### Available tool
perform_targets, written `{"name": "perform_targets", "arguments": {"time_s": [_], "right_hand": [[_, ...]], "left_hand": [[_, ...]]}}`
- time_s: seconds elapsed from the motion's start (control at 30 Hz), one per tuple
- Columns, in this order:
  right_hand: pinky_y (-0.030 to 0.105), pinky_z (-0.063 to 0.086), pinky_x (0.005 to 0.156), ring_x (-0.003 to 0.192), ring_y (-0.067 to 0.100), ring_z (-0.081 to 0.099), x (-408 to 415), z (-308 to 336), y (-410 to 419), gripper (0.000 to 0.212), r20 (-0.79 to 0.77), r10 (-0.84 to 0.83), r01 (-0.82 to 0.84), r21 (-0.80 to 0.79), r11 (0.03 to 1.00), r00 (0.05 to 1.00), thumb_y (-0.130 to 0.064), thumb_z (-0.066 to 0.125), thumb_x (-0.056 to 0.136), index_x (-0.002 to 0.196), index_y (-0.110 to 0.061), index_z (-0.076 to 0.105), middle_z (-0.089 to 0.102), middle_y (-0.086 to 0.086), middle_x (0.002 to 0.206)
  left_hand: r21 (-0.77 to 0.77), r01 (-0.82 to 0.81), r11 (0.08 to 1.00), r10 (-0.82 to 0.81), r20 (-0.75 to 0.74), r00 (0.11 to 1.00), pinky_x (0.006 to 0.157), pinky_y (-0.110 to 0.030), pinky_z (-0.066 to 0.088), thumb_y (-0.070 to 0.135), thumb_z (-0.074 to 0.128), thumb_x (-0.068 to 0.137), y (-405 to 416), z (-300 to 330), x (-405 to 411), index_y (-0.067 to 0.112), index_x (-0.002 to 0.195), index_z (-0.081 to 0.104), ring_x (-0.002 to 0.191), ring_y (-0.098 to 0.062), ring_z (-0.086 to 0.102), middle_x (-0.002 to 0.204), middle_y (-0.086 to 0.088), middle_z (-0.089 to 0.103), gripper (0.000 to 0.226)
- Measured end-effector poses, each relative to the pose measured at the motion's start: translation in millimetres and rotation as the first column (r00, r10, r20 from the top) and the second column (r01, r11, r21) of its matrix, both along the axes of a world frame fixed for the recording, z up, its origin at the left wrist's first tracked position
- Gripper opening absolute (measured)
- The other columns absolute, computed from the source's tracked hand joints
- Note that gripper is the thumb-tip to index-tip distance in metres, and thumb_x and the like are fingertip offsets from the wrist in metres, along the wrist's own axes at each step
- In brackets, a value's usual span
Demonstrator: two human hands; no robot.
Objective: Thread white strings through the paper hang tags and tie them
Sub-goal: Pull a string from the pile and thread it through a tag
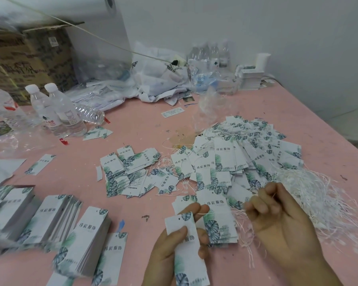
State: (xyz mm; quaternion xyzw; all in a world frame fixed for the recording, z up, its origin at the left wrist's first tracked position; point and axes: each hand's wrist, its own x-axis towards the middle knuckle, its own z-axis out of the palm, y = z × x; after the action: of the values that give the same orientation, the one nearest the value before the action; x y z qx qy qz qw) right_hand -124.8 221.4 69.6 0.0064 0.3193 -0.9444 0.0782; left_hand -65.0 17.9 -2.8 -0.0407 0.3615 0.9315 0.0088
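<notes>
Two hands work at the pink worktop's (132, 124) near edge — the left hand (174, 244) in a firm grip on a hang tag (186, 254), the right hand (277, 219) pinching a white string (203, 213) just beside the tag's hole. Loose strings (310, 195) lie right; tag stacks (87, 240) left, a cardboard box (29, 58) — contents unseen — at the far edge.

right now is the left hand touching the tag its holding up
Touching: the head view shows the left hand gripping the hang tag, thumb pressed on its face.
</notes>
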Motion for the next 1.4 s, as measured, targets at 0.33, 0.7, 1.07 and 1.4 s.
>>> {"name": "perform_targets", "arguments": {"time_s": [0.33, 0.7, 1.07, 1.4], "right_hand": [[0.010, 0.040, 0.056, 0.056, -0.001, 0.049, 28.4, -9.6, -27.7, 0.027, -0.447, 0.265, 0.350, 0.872, 0.342, 0.855, -0.032, 0.074, 0.070, 0.094, -0.043, 0.068, 0.057, -0.012, 0.082], [0.008, 0.042, 0.061, 0.069, 0.001, 0.061, 23.5, -12.9, -26.0, 0.026, -0.577, 0.321, 0.522, 0.817, 0.247, 0.751, -0.023, 0.074, 0.079, 0.096, -0.043, 0.072, 0.057, -0.018, 0.084], [0.018, 0.035, 0.048, 0.047, 0.002, 0.041, 27.4, -12.2, -27.3, 0.023, -0.381, 0.193, 0.292, 0.881, 0.372, 0.904, -0.010, 0.061, 0.093, 0.080, -0.029, 0.059, 0.062, -0.013, 0.060], [0.019, 0.049, 0.057, 0.059, 0.011, 0.059, 45.6, -6.7, -50.9, 0.023, -0.262, 0.146, 0.131, 0.801, 0.584, 0.954, -0.009, 0.066, 0.090, 0.078, -0.029, 0.068, 0.075, 0.003, 0.080]], "left_hand": [[0.066, 0.263, 0.963, -0.261, -0.037, 0.965, 0.055, -0.036, 0.052, 0.011, 0.087, 0.062, 23.0, 45.9, 19.3, -0.005, 0.128, 0.059, 0.060, -0.036, 0.060, 0.097, -0.037, 0.062, 0.073], [0.055, 0.276, 0.960, -0.277, 0.016, 0.961, 0.049, -0.037, 0.054, 0.014, 0.092, 0.051, 20.9, 62.0, 25.5, -0.001, 0.124, 0.064, 0.054, -0.037, 0.061, 0.074, -0.037, 0.059, 0.080], [0.100, 0.141, 0.985, -0.147, 0.053, 0.988, 0.050, -0.040, 0.054, -0.002, 0.066, 0.052, 25.9, 51.8, 20.4, -0.008, 0.106, 0.070, 0.057, -0.041, 0.063, 0.115, -0.040, 0.062, 0.055], [-0.270, -0.100, 0.958, 0.110, 0.021, 0.994, 0.082, -0.048, 0.056, 0.017, 0.074, 0.075, 26.4, 23.1, 12.2, 0.009, 0.113, 0.070, 0.102, -0.048, 0.067, 0.115, -0.028, 0.068, 0.039]]}}
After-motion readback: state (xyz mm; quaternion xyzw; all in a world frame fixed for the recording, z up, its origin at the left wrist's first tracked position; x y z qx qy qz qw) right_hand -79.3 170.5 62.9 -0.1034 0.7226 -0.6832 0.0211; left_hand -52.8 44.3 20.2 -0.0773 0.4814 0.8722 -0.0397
